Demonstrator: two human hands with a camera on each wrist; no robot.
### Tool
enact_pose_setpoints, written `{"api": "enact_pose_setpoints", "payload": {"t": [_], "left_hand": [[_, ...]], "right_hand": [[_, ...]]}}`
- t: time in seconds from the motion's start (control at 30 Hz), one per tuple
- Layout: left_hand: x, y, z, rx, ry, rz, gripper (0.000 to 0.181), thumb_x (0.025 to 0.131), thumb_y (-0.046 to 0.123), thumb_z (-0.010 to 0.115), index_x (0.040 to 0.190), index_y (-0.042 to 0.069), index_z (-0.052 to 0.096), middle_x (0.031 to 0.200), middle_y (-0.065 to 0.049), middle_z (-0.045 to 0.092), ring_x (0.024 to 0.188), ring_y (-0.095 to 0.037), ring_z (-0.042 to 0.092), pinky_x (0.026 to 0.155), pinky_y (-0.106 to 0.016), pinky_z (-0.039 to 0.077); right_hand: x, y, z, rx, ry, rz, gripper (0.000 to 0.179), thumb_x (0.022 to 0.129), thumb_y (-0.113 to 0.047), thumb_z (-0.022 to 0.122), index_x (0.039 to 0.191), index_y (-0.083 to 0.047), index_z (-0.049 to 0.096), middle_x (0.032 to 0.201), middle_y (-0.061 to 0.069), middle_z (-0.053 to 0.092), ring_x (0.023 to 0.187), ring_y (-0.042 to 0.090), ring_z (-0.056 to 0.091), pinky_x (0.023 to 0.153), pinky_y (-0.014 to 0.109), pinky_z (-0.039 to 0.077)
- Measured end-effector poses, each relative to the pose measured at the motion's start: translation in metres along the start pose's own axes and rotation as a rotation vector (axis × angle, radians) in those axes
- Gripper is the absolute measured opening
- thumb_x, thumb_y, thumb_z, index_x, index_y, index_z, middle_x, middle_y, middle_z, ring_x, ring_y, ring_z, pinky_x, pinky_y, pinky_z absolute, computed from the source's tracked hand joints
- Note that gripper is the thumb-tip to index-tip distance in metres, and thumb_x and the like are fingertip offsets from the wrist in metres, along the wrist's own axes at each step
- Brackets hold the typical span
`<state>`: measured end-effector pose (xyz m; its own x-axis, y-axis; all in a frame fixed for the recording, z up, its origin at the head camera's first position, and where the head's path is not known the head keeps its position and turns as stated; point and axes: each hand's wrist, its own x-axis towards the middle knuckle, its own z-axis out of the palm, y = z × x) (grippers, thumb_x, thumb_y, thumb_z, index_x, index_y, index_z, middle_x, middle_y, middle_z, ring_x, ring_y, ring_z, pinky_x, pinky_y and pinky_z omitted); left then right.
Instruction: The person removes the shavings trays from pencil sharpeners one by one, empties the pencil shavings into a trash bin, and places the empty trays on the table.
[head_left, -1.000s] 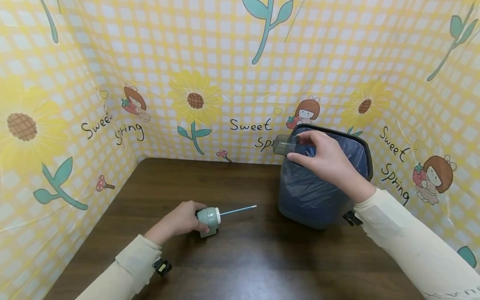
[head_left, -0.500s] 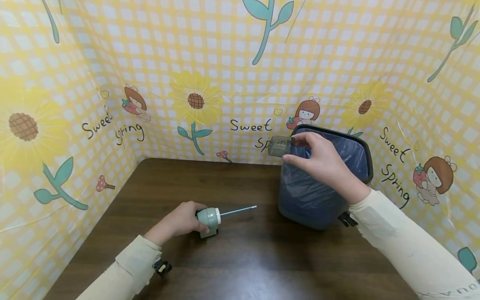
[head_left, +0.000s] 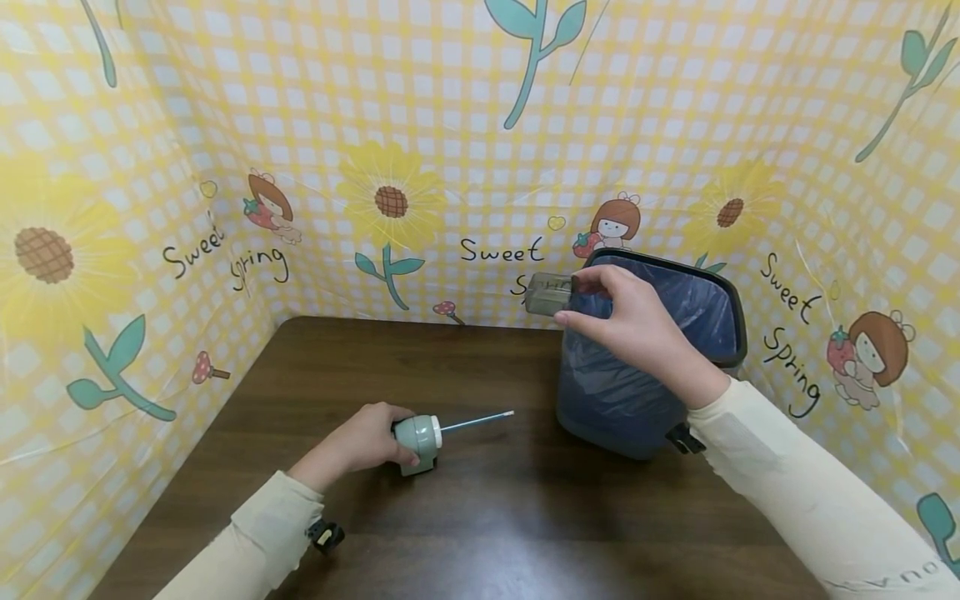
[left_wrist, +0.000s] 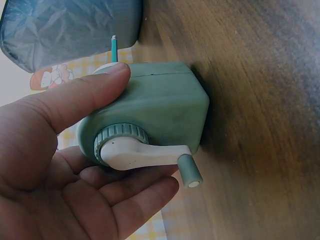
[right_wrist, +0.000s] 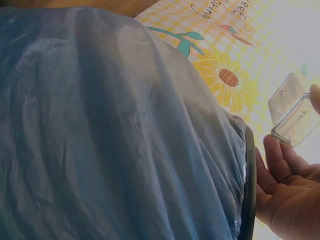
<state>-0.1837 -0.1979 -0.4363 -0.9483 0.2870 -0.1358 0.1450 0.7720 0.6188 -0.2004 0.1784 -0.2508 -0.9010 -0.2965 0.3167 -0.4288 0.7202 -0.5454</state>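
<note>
On the table, my left hand (head_left: 369,435) grips a green crank pencil sharpener (head_left: 417,445), thumb on one side and fingers around the other. A blue pencil (head_left: 477,421) sticks out of its white front, pointing right. In the left wrist view the white crank (left_wrist: 145,154) with its green knob faces the camera. My right hand (head_left: 637,325) pinches a clear, smoky plastic box (head_left: 550,293), the sharpener's shavings drawer by its look, between thumb and fingers. The hand is above the near left rim of a bin (head_left: 637,392) lined with a blue bag; the box sticks out left of that rim.
The dark wooden table (head_left: 360,358) carries the bin at its back right. A yellow checked cloth (head_left: 450,125) with sunflowers and printed words walls in the back and both sides.
My right hand has moved slightly left with the clear box, from over the bin's rim to beyond its left side. My left hand and the sharpener have stayed put.
</note>
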Motion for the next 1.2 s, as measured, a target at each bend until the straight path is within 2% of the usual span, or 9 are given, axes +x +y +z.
{"api": "enact_pose_setpoints", "payload": {"t": [0.33,0.83,1.2], "left_hand": [[0.001,-0.001,0.0,-0.005,0.0,-0.001,0.067,0.071,0.025,0.094,0.128,0.003,0.068,0.103,-0.005,0.072,0.086,-0.018,0.064,0.074,-0.036,0.054],[0.002,-0.001,0.001,0.01,0.007,-0.006,0.068,0.07,0.025,0.095,0.128,0.003,0.068,0.102,-0.004,0.072,0.084,-0.017,0.063,0.072,-0.035,0.053],[0.001,0.001,0.0,0.013,0.0,-0.012,0.067,0.071,0.025,0.094,0.128,0.002,0.068,0.102,-0.005,0.072,0.085,-0.018,0.064,0.072,-0.035,0.054]], "right_hand": [[-0.003,-0.002,0.002,0.0,-0.001,-0.004,0.066,0.087,-0.053,0.078,0.136,-0.015,0.058,0.13,0.003,0.06,0.125,0.025,0.056,0.107,0.051,0.045],[-0.012,-0.009,0.01,0.037,-0.024,-0.008,0.069,0.086,-0.058,0.077,0.138,-0.017,0.057,0.134,0.002,0.059,0.127,0.025,0.057,0.106,0.052,0.046],[-0.013,-0.013,0.015,0.062,-0.02,-0.028,0.066,0.087,-0.054,0.077,0.138,-0.016,0.057,0.133,0.003,0.058,0.126,0.025,0.056,0.106,0.051,0.045]]}}
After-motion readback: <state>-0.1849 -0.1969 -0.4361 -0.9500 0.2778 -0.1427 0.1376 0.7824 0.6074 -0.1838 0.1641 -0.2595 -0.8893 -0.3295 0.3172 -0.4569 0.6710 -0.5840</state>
